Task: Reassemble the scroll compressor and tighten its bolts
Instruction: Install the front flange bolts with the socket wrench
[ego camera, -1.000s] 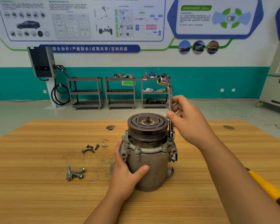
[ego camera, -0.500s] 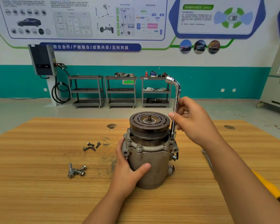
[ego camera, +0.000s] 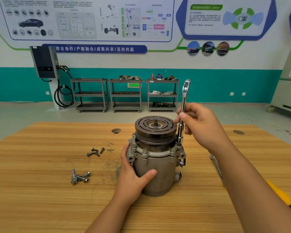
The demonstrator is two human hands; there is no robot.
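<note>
The grey scroll compressor (ego camera: 158, 167) stands upright on the wooden table (ego camera: 40, 199), its dark grooved pulley on top. My left hand (ego camera: 133, 179) grips the housing from the left, thumb across its front. My right hand (ego camera: 200, 125) pinches the shaft of a chrome L-shaped socket wrench (ego camera: 183, 105). The wrench stands vertical, its socket end down on a bolt at the flange's right rear. Several bolt heads sit around the flange.
Two small heaps of loose bolts lie left of the compressor, the rear heap (ego camera: 95, 152) and the front heap (ego camera: 80, 177). A flat spanner (ego camera: 215, 163) and a yellow-handled tool (ego camera: 282, 195) lie to the right, partly under my right forearm. Shelving carts stand beyond the table.
The wrench's bent top has swung round from pointing left to pointing roughly away, as my right fingers twirl the shaft. My left hand stays on the housing.
</note>
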